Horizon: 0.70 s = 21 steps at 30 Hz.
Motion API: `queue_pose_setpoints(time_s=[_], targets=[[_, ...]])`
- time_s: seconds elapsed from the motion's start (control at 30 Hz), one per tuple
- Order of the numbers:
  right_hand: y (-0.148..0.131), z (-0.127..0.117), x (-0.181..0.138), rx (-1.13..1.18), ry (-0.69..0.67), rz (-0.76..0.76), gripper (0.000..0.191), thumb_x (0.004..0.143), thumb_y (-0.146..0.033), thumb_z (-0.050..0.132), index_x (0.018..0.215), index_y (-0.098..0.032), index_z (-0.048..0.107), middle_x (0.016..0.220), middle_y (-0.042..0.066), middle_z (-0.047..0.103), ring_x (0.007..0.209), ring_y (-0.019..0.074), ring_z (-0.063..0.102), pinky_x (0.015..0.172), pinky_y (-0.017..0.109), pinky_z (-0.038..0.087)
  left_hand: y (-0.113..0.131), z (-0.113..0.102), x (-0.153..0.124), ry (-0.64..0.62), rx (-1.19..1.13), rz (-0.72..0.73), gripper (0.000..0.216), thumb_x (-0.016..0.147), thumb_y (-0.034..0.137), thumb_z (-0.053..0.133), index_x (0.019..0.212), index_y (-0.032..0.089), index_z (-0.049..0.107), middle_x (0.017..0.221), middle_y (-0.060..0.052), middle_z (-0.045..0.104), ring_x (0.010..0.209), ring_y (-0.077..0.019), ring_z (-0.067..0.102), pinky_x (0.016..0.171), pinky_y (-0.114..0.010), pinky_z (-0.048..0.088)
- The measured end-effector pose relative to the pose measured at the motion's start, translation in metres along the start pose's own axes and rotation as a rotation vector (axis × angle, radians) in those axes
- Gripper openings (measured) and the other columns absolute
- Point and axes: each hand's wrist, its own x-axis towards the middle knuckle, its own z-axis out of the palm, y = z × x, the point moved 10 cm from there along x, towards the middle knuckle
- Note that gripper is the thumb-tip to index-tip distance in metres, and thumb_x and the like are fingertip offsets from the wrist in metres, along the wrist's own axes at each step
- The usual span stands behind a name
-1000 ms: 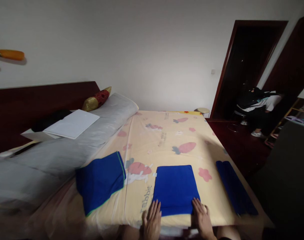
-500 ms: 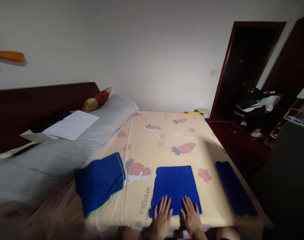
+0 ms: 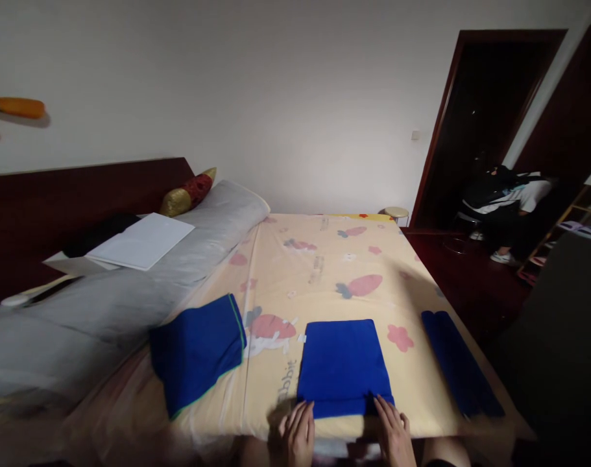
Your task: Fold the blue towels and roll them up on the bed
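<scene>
A folded blue cloth [image 3: 342, 366] lies flat on the yellow patterned bedsheet [image 3: 319, 272] near the bed's front edge. My left hand [image 3: 298, 438] rests flat at the cloth's near left corner, fingers stretched out and touching its edge. My right hand [image 3: 395, 436] lies at the near right corner, fingers extended onto the cloth's edge. Neither hand holds anything. A second folded blue garment with a green edge [image 3: 195, 350] sits to the left. A long narrow folded blue piece [image 3: 458, 363] lies to the right, by the bed's side edge.
A grey bolster [image 3: 144, 285] runs along the dark headboard [image 3: 81, 201], with white paper [image 3: 142, 241] and a red-gold cushion [image 3: 188, 192] on it. Another person [image 3: 504, 204] bends over near the dark doorway [image 3: 490, 123]. A small round stool [image 3: 395, 213] stands beyond the bed.
My hands went from the cloth's near corners to pressing on its middle, then drew back apart to the near corners. The cloth stayed in place.
</scene>
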Motion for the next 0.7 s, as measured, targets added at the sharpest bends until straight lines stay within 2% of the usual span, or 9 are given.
queue_pose_setpoints(time_s=[0.07,0.13,0.23,0.43,0.53,0.63,0.7], targets=[[0.01,0.002,-0.007,0.003,-0.03,0.057,0.057,0.088,-0.02,0.03,0.144,-0.034,0.035,0.148,0.002,0.04,0.132,0.0244,0.044,0.1,0.047,0.04,0.004,0.007,-0.006,-0.034,-0.011,0.002,0.036,0.089,0.023,0.043,0.117,0.029,0.066,0.117,-0.002,0.071,0.11,-0.0203,0.064,0.094,-0.036,0.047],[0.015,0.001,-0.01,-0.007,-0.033,0.089,0.056,0.088,-0.021,0.03,0.142,-0.034,0.038,0.148,0.002,0.042,0.132,0.0255,0.044,0.1,0.048,0.039,0.01,0.017,-0.011,-0.104,-0.047,0.068,0.045,0.086,0.017,0.042,0.125,0.031,0.06,0.124,-0.001,0.067,0.115,-0.019,0.061,0.095,-0.035,0.047],[0.01,0.001,-0.004,-0.055,-0.005,0.101,0.056,0.084,-0.018,0.035,0.137,-0.03,0.046,0.143,0.005,0.048,0.128,0.0275,0.048,0.099,0.05,0.039,0.017,0.032,-0.016,-0.174,-0.065,0.151,0.056,0.08,0.01,0.041,0.13,0.032,0.054,0.13,0.003,0.063,0.119,-0.0163,0.058,0.098,-0.034,0.046],[0.0,-0.004,0.017,-0.191,0.078,0.176,0.053,0.077,-0.009,0.039,0.122,-0.026,0.06,0.127,0.009,0.062,0.118,0.0317,0.053,0.1,0.056,0.032,0.009,0.048,-0.005,-0.174,0.045,0.015,0.055,0.074,0.006,0.044,0.121,0.028,0.063,0.119,0.001,0.07,0.112,-0.02,0.061,0.101,-0.039,0.041],[0.006,-0.012,0.021,-0.175,0.069,0.149,0.051,0.079,-0.007,0.037,0.119,-0.028,0.06,0.123,0.006,0.064,0.115,0.0287,0.054,0.1,0.053,0.032,0.003,0.041,0.002,-0.173,0.037,-0.027,0.054,0.072,0.005,0.045,0.115,0.03,0.066,0.117,0.002,0.07,0.114,-0.02,0.058,0.103,-0.039,0.038],[0.009,-0.023,0.021,-0.109,0.06,0.081,0.048,0.081,-0.007,0.037,0.118,-0.03,0.058,0.122,0.002,0.064,0.115,0.0245,0.053,0.098,0.047,0.033,-0.008,0.023,0.009,-0.134,0.03,-0.122,0.048,0.074,0.007,0.045,0.107,0.032,0.068,0.114,0.002,0.071,0.116,-0.0224,0.057,0.103,-0.047,0.032],[0.01,-0.03,0.021,-0.094,0.062,0.073,0.043,0.082,-0.009,0.038,0.113,-0.029,0.06,0.117,0.002,0.066,0.114,0.0235,0.053,0.096,0.045,0.033,-0.011,0.012,0.015,-0.118,0.014,-0.169,0.041,0.075,0.009,0.046,0.098,0.031,0.071,0.108,0.001,0.073,0.114,-0.0228,0.058,0.101,-0.047,0.032]])
